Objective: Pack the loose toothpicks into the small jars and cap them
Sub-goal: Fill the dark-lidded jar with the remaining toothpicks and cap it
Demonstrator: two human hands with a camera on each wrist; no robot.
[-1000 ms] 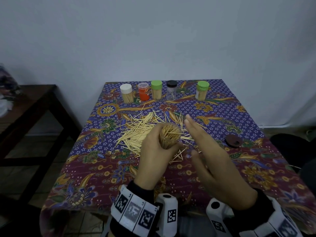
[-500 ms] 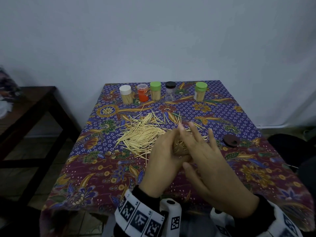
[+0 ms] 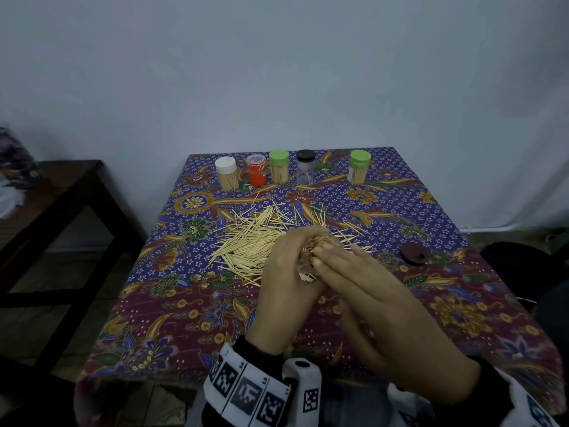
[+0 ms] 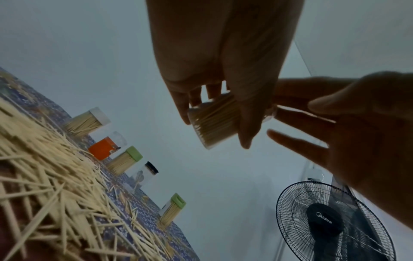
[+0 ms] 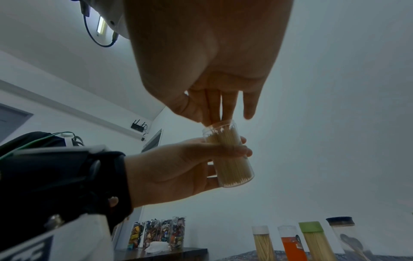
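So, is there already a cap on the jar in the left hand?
No. In the right wrist view the jar in the left hand is open at the top, and the right hand's fingers press its toothpicks down.

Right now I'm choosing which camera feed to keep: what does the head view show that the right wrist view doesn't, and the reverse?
Only the head view shows the loose toothpicks spread on the tablecloth, the dark lid lying there, and the separate green-capped jar.

Only the right wrist view shows the held jar's clear wall packed down to its base, plus a wall-mounted router.

Both show the left hand gripping the jar while the right hand's straight fingers press its toothpicks down.
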